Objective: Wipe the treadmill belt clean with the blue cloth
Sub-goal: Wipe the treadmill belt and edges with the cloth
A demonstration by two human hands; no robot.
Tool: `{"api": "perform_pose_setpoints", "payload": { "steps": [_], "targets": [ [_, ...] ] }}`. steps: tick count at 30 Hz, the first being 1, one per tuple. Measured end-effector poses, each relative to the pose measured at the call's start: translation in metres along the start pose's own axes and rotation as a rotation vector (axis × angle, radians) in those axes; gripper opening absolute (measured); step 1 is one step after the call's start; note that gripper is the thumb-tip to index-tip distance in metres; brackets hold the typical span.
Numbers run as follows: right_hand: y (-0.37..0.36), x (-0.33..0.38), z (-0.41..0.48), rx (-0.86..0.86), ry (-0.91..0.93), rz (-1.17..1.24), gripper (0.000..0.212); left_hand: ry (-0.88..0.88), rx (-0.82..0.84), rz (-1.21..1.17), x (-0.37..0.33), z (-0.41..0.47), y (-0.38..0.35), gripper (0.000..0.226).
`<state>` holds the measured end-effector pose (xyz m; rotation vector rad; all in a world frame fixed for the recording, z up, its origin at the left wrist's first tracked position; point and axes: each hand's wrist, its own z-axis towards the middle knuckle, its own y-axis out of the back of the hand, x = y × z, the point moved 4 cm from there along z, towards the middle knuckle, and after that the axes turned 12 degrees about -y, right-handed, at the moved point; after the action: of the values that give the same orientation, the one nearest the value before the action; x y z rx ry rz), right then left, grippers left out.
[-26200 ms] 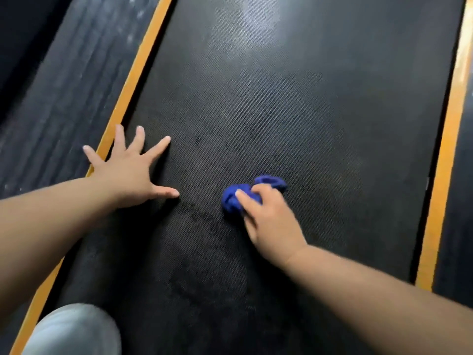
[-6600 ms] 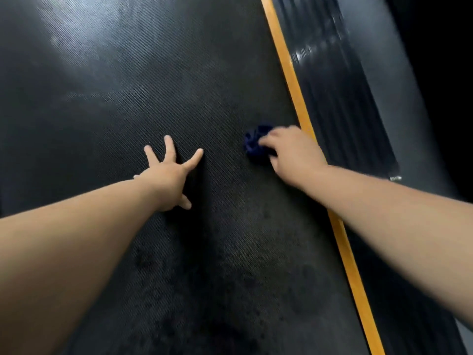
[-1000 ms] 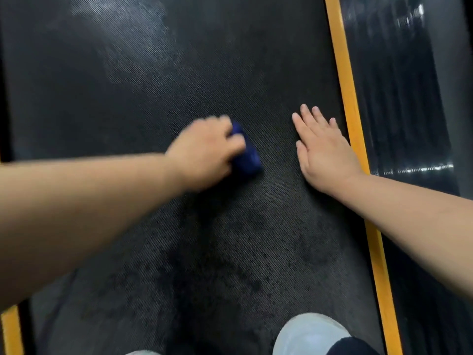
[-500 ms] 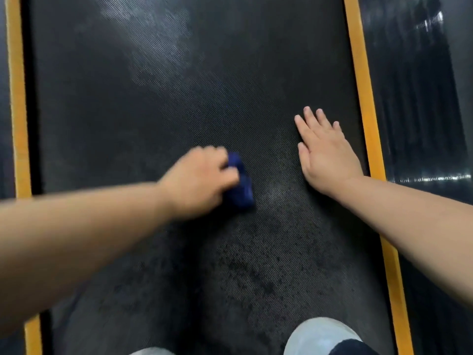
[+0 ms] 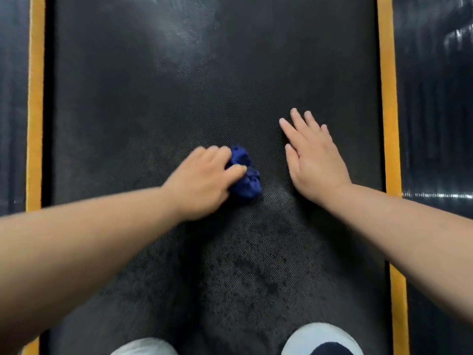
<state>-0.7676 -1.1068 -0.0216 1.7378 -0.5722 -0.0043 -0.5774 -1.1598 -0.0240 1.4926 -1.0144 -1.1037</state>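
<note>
The left hand [image 5: 202, 180] is near the middle of the belt [image 5: 153, 98] and its fingers are curled around the blue cloth [image 5: 245, 175], which is bunched into a small ball and pressed on the belt surface. The cloth comes out from the hand at about 2 o'clock, with the thumb lying over its top. The right hand [image 5: 312, 160] lies flat on the belt, palm down, at 3 o'clock from the cloth, near it but not touching it; its fingers are straight, close together, and point toward 11 o'clock, holding nothing. The belt is dark with a fine dotted texture, and it shows darker blotches toward 6 o'clock from the hands and a pale glare toward 12 o'clock. One yellow stripe [image 5: 34, 111] runs along the belt at 9 o'clock, and a second yellow stripe [image 5: 387, 111] runs at 3 o'clock, just beside the right wrist. Two white shoe tips [image 5: 320, 336] stand on the belt at 6 o'clock, the left one partly cut by the frame edge.
</note>
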Motion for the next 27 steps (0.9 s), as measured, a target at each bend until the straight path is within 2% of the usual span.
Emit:
{"api": "perform_pose_setpoints", "payload": {
  "steps": [4,7,9,11,13,14,17,19,21,22,24,27],
  "targets": [
    [0.002,0.034,-0.021,0.001,0.331,-0.014,0.050,0.086,0.031,-0.200,-0.010,-0.025,0.009,0.058],
    [-0.011,0.062,-0.023,0.046,0.461,-0.052,0.051,0.118,0.004,-0.280,0.012,-0.049,0.025,0.054],
    [-0.020,0.075,-0.017,0.064,0.560,-0.108,0.054,0.330,-0.066,-0.256,0.032,-0.081,0.028,0.048],
    [-0.028,0.084,-0.015,0.081,0.689,-0.157,0.053,0.643,-0.101,-0.214,0.047,-0.120,0.022,0.053],
    [-0.033,0.093,-0.016,0.095,0.741,-0.121,0.050,0.882,-0.011,-0.318,0.046,-0.153,0.007,0.075],
    [-0.036,0.096,-0.018,0.103,0.763,-0.116,0.048,0.924,0.038,-0.359,0.041,-0.164,-0.001,0.086],
    [-0.039,0.104,-0.006,0.145,0.774,-0.176,0.039,0.925,0.106,-0.382,0.026,-0.179,-0.016,0.105],
    [-0.028,0.108,0.029,0.033,0.588,-0.119,0.032,0.914,0.137,-0.415,0.023,-0.182,-0.024,0.109],
    [-0.017,0.107,0.065,-0.095,0.329,-0.046,0.033,0.916,0.128,-0.450,0.023,-0.184,-0.028,0.109],
    [-0.016,0.108,0.071,-0.119,0.258,-0.022,0.034,0.917,0.112,-0.456,0.023,-0.184,-0.029,0.108],
    [-0.027,0.119,0.054,-0.089,0.303,0.012,0.034,0.910,0.077,-0.441,0.022,-0.186,-0.028,0.107],
    [-0.057,0.136,-0.017,0.093,0.624,0.012,0.037,0.949,0.058,-0.362,0.018,-0.197,-0.024,0.109]
  ]
}}
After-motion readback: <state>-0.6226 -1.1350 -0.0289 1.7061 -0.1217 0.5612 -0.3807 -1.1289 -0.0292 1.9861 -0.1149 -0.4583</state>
